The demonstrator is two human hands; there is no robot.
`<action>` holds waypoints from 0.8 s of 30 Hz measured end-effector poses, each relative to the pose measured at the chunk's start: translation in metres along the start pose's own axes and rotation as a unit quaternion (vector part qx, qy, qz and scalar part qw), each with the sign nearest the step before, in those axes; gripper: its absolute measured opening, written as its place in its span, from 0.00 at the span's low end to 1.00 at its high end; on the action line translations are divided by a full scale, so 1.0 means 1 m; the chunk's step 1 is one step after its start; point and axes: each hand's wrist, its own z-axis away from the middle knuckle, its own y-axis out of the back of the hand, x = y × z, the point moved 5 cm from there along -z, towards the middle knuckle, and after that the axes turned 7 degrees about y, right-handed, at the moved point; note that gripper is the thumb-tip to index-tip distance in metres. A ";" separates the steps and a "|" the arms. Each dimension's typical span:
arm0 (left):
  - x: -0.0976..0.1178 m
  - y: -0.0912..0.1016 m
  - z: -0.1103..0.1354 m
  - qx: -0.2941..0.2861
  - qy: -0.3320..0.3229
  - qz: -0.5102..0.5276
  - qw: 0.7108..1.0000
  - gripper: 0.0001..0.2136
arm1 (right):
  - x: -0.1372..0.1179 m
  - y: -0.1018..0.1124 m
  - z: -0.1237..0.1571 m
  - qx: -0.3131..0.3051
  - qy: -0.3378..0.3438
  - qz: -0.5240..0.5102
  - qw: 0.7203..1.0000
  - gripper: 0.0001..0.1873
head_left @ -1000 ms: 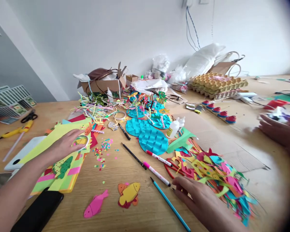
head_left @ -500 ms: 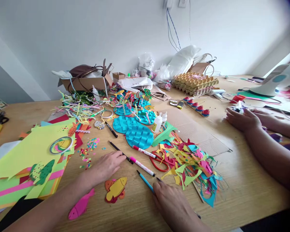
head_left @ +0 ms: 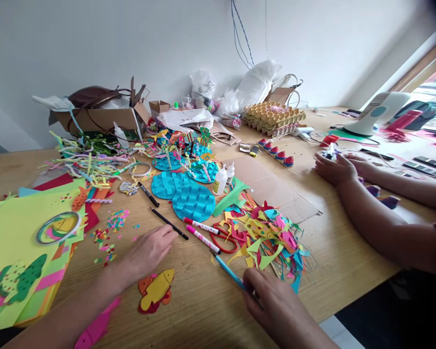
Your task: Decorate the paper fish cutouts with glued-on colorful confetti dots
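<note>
The wooden bench (head_left: 203,315) carried everything, both hands resting on its near edge. Well to the left of the left fingers (head_left: 168,237) lay a stack of coloured paper (head_left: 14,228) with a tape ring (head_left: 58,227) on top. Far beyond them stood a cardboard box (head_left: 98,118) stuffed with odds and ends. Just beyond the right fingers (head_left: 253,282) spread a pile of paper scraps (head_left: 272,237), with red scissors (head_left: 221,243) at its left rim. Well to the right of that pile, a co-worker's hands (head_left: 336,169) rested together on the bench. Teal woven discs (head_left: 192,203) sat beyond both hands, and a glue bottle (head_left: 220,181) stood upright just beside them. The left hand (head_left: 148,252) lay flat and loosely spread, palm down, gripping nothing. Its fingertips stopped just short of the near end of a black pen (head_left: 169,224), which slanted away to the upper left. The right hand (head_left: 276,310) had its fingers curled closed over the near end of a blue pencil (head_left: 228,271), whose free end pointed up and left towards two pink markers (head_left: 202,238) lying between the hands. A yellow fish cut-out (head_left: 156,291) lay just beside the left wrist, on its right, and a pink fish (head_left: 94,330) showed partly under that forearm. Confetti bits (head_left: 111,228) were scattered to the left of the left fingers.
</note>
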 end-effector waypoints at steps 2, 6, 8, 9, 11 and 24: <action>0.011 0.001 0.010 -0.032 0.002 0.027 0.999 0.11 | 0.011 0.008 0.008 0.027 -0.007 -0.013 1.000 0.06; 0.043 -0.012 0.032 -0.115 0.026 0.223 0.968 0.09 | 0.003 0.011 0.011 0.051 0.021 -0.081 0.995 0.05; 0.056 -0.029 0.041 -0.166 0.079 0.385 0.904 0.12 | -0.017 0.006 0.006 0.040 0.065 -0.128 0.989 0.04; 0.063 -0.038 0.044 -0.197 0.104 0.474 0.852 0.16 | -0.028 0.003 0.002 0.037 0.091 -0.145 0.985 0.04; 0.074 -0.052 0.047 -0.206 0.120 0.583 0.777 0.20 | -0.048 -0.001 -0.005 0.037 0.136 -0.158 0.977 0.05; 0.044 -0.047 0.058 -0.038 0.261 0.709 0.654 0.19 | 0.026 -0.020 0.009 -0.036 -0.025 0.019 0.999 0.09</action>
